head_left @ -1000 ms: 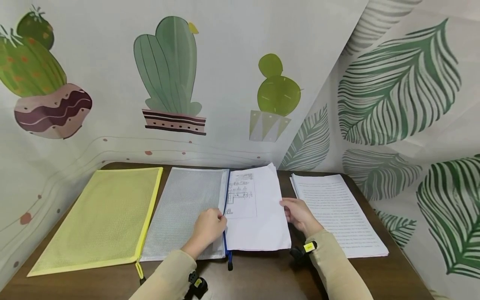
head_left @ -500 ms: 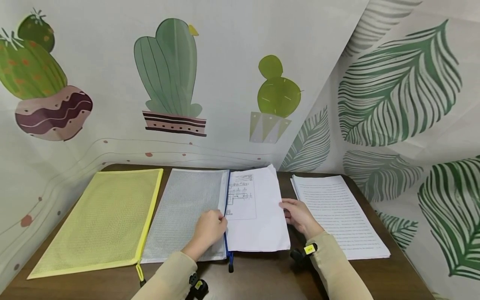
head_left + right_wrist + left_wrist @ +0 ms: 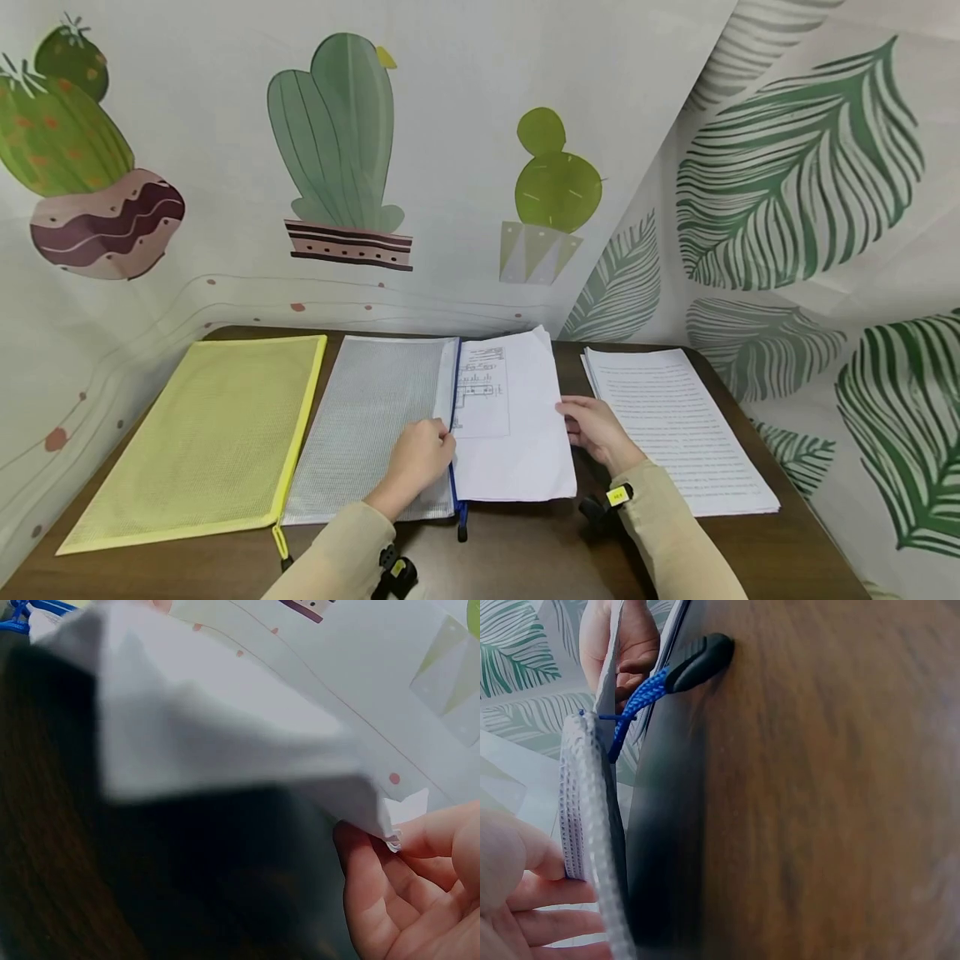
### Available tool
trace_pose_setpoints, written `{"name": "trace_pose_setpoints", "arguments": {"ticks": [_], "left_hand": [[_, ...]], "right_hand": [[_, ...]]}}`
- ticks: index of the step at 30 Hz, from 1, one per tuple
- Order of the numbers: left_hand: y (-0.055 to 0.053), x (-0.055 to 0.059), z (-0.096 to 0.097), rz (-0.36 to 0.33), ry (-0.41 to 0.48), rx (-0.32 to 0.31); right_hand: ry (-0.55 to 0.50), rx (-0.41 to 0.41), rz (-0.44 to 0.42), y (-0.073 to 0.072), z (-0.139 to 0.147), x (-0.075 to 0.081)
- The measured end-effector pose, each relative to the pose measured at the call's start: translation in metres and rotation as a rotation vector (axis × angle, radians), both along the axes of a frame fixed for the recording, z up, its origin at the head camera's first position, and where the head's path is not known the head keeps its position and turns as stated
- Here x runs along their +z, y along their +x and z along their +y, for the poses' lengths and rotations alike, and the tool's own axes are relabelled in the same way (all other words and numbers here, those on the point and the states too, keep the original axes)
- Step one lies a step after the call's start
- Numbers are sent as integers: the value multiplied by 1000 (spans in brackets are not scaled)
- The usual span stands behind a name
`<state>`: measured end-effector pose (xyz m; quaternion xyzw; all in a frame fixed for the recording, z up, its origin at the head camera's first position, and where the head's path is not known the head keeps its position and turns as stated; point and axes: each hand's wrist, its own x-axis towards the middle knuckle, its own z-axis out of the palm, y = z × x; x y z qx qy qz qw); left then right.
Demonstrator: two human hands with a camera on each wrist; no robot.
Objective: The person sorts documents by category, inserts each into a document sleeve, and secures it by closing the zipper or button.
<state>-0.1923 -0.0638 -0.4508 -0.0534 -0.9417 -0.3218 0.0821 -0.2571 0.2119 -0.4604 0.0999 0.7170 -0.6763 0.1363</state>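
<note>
A grey mesh pouch (image 3: 360,417) is gripped near its blue zip edge (image 3: 453,487) by the left hand (image 3: 418,457). The fingers (image 3: 555,927) are bent, with the material pinched between them and the thumb. White paper (image 3: 528,462) is held at the mouth of the pouch, its right edge pinched by the right hand (image 3: 596,429); in the right wrist view the thumb is pressed close to the curled fingers, and the margin is crumpled slightly between them. A line drawing (image 3: 480,392) is printed on the top sheet, its left side cut off by the zip edge (how far the paper is tucked inside cannot be told).

From the lower end of the zip edge a blue cord with a black pull (image 3: 462,532) is hung over the table (image 3: 510,558). To the left, a yellow mesh pouch (image 3: 210,433) is laid flat, its corner fitted with a yellow loop (image 3: 280,540). To the right, beyond the right hand, a stack of printed pages (image 3: 667,425) is placed. Both forearms are covered by beige sleeves (image 3: 330,554). Behind, cacti and leaves are printed on a pale cloth (image 3: 457,125).
</note>
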Motion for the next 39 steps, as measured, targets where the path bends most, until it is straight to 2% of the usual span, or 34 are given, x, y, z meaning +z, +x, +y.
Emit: {"name": "trace_pose_setpoints", "arguments": {"ticks": [5, 14, 23, 32, 39], "left_hand": [[0, 1, 0, 8, 1, -11], [-2, 0, 0, 49, -4, -12], [1, 3, 1, -10, 12, -20], [1, 0, 2, 36, 0, -28], [1, 0, 1, 32, 12, -22]], "right_hand": [[6, 4, 3, -1, -1, -4], [30, 9, 20, -2, 4, 2], [42, 42, 25, 0, 3, 2], [49, 65, 39, -1, 0, 3], [71, 57, 52, -1, 5, 9]]}}
